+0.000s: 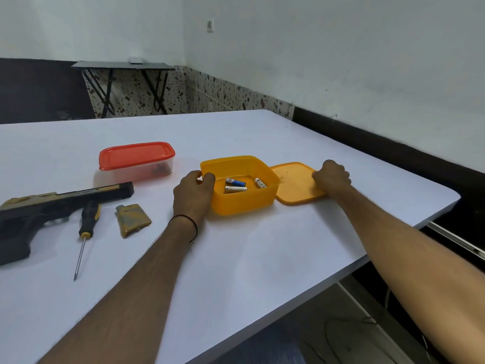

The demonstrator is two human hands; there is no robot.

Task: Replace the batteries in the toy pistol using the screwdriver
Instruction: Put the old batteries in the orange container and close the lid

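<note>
Left grip (194,190) is clamping the yellow box (244,203) at its left wall; right grip (332,175) is clamping the lid (294,186) just right of it.

Three batteries (237,182) (235,189) (260,182), two boxes (244,203) (136,164), one loose lid (294,187), one screwdriver (88,219), one toy pistol (39,206), one cover (132,219).

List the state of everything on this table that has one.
Yellow plastic box: open, three batteries inside, left hand gripping rim.
Yellow square lid: off, flat beside box, right hand holding it.
Red-lidded clear container: closed.
Black-handled screwdriver: lying untouched.
Tan-and-black toy pistol: lying on side.
</note>
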